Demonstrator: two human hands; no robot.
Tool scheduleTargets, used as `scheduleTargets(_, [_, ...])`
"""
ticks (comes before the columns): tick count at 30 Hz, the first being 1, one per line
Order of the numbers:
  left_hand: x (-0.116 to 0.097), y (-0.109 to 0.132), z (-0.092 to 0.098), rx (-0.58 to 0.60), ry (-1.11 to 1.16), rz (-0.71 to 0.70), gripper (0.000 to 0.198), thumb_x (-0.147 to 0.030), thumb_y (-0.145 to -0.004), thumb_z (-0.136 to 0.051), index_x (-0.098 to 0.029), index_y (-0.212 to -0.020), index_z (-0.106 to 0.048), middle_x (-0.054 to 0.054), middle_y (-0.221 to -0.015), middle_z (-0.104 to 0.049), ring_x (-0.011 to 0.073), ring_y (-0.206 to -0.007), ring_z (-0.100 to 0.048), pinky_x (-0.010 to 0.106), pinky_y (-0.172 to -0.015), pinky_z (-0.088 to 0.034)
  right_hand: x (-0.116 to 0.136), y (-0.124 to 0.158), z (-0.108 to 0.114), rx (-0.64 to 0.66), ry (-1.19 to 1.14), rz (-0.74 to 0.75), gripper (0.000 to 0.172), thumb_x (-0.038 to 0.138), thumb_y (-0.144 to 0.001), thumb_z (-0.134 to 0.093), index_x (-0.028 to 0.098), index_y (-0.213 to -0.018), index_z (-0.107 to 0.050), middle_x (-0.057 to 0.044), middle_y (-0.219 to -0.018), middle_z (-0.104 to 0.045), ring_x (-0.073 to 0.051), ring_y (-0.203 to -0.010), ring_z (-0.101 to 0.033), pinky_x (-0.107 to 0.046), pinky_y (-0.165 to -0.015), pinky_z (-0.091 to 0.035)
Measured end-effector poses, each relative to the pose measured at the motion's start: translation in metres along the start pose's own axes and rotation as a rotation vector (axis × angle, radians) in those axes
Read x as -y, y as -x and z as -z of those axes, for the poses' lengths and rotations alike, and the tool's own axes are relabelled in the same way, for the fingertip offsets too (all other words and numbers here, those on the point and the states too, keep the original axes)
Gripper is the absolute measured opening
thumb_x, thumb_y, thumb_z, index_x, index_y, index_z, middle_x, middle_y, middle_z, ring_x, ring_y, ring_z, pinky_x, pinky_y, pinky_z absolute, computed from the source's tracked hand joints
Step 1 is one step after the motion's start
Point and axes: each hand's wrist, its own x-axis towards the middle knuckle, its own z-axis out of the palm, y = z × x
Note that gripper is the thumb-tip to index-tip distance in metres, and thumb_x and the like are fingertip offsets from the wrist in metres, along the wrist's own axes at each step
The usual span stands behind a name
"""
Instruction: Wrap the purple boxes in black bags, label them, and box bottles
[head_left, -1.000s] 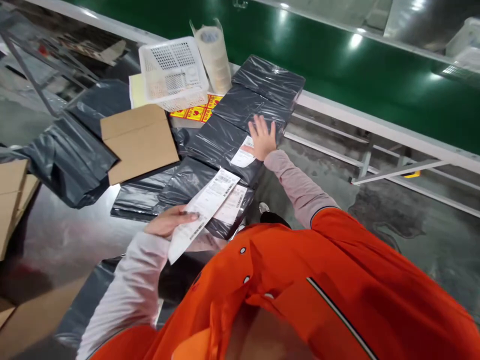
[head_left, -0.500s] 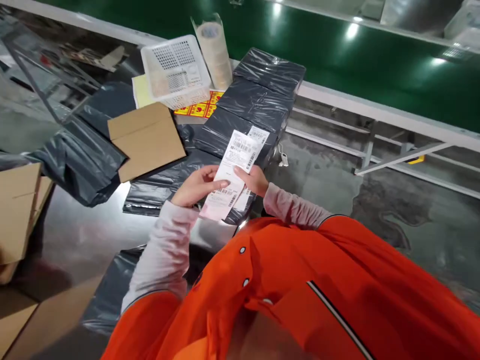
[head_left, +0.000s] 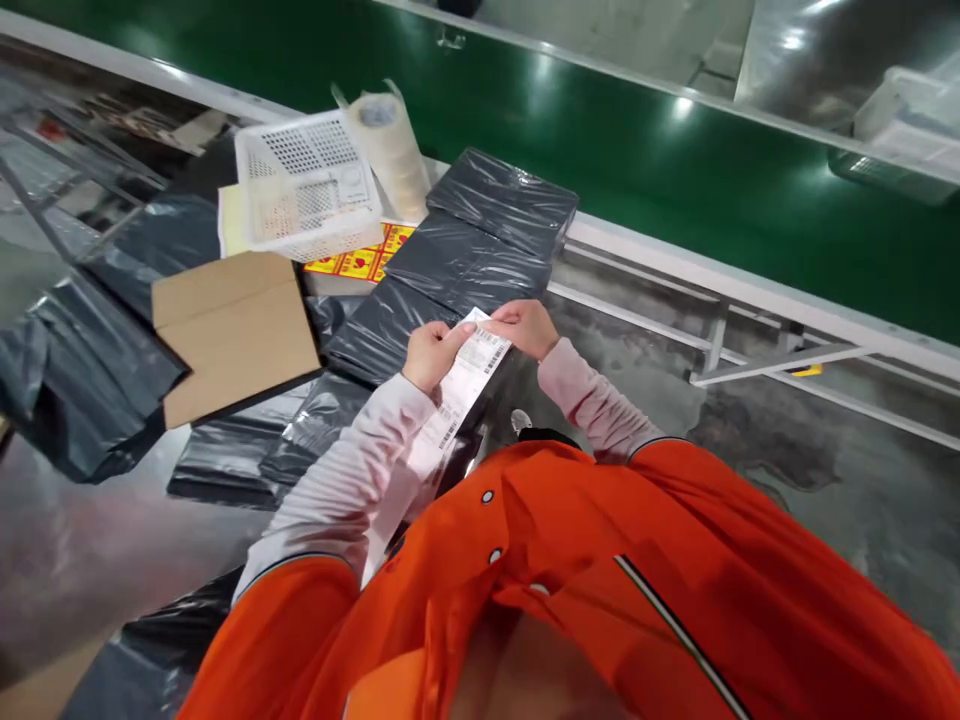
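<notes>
Both hands pinch the top edge of a white shipping label [head_left: 466, 372] printed with text and barcodes. My left hand [head_left: 433, 355] grips its upper left corner, thumb on top. At the upper right corner, my right hand [head_left: 526, 328] closes thumb and fingers on the edge. The label strip hangs down toward my body, and its lower end is partly hidden by my left sleeve. Just beyond the hands lies a row of black plastic-wrapped parcels [head_left: 469, 260], overlapping one another.
A flat cardboard piece [head_left: 236, 335] lies left of the parcels, beside black plastic bags [head_left: 90, 370]. Farther back are a white plastic basket [head_left: 307, 185], a stack of tape rolls [head_left: 394, 155] and red-yellow printed sheets [head_left: 360, 255]. A green conveyor belt [head_left: 600, 140] runs behind.
My hands have moved up the label to its top edge; before, they held it around the middle. The view has shifted, so the parcels and basket appear lower and farther left.
</notes>
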Motion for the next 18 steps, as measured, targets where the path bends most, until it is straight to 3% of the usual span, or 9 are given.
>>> scheduleTargets(5, [-0.017, -0.047, -0.005, 0.431, 0.257, 0.330, 0.057, -0.042, -0.044, -0.104, -0.013, -0.083, -0.074, 0.010, -0.077, -0.077, 0.0206, -0.063, -0.068, 0.030, -0.061, -0.057, -0.011, -0.089, 0.048, -0.157, 0.431, 0.049, 0.017, 0.034, -0.087, -0.081, 0.019, -0.092, -0.086, -0.009, -0.106, -0.080, -0.028, -0.110, -0.072, -0.042, -0.106, -0.055])
scheduleTargets(9, [-0.010, -0.054, 0.016, 0.455, 0.274, 0.455, 0.050, -0.028, -0.041, -0.102, -0.013, -0.080, -0.074, 0.012, -0.081, -0.079, 0.0252, -0.070, -0.073, 0.034, -0.069, -0.063, -0.024, -0.136, 0.061, -0.185, 0.661, -0.035, 0.025, 0.040, -0.091, -0.078, 0.021, -0.106, -0.085, -0.013, -0.137, -0.067, -0.035, -0.133, -0.058, -0.054, -0.114, -0.048])
scheduleTargets(12, [0.002, -0.032, 0.045, 0.466, 0.235, 0.447, 0.038, -0.029, -0.047, -0.098, -0.014, -0.073, -0.074, 0.008, -0.073, -0.076, 0.0191, -0.063, -0.068, 0.028, -0.061, -0.057, -0.029, -0.141, 0.056, -0.204, 0.758, -0.032, 0.051, 0.046, -0.096, -0.074, 0.016, -0.138, -0.073, -0.022, -0.154, -0.054, -0.041, -0.144, -0.049, -0.062, -0.119, -0.041])
scheduleTargets(14, [0.013, -0.006, 0.070, 0.474, 0.187, 0.483, 0.034, -0.034, -0.049, -0.096, -0.015, -0.069, -0.075, 0.005, -0.064, -0.071, 0.0154, -0.054, -0.060, 0.024, -0.051, -0.049, -0.028, -0.139, 0.049, -0.202, 0.795, 0.097, 0.076, 0.050, -0.098, -0.071, 0.009, -0.160, -0.052, -0.029, -0.166, -0.042, -0.045, -0.155, -0.037, -0.069, -0.126, -0.030])
scheduleTargets(16, [0.022, 0.020, 0.099, 0.424, 0.133, 0.537, 0.033, -0.038, -0.048, -0.095, -0.019, -0.068, -0.077, 0.003, -0.057, -0.067, 0.0134, -0.049, -0.054, 0.022, -0.045, -0.041, -0.026, -0.134, 0.039, -0.095, 0.825, 0.256, 0.087, 0.052, -0.100, -0.067, 0.003, -0.166, -0.040, -0.032, -0.174, -0.030, -0.047, -0.164, -0.023, -0.074, -0.131, -0.013])
scheduleTargets(18, [0.028, 0.042, 0.128, 0.354, 0.093, 0.567, 0.033, -0.043, -0.047, -0.095, -0.022, -0.065, -0.077, 0.002, -0.055, -0.066, 0.0137, -0.047, -0.052, 0.022, -0.044, -0.040, -0.025, -0.124, 0.027, 0.064, 0.847, 0.321, 0.089, 0.055, -0.101, -0.065, -0.001, -0.166, -0.040, -0.032, -0.177, -0.025, -0.048, -0.168, -0.015, -0.074, -0.133, -0.001])
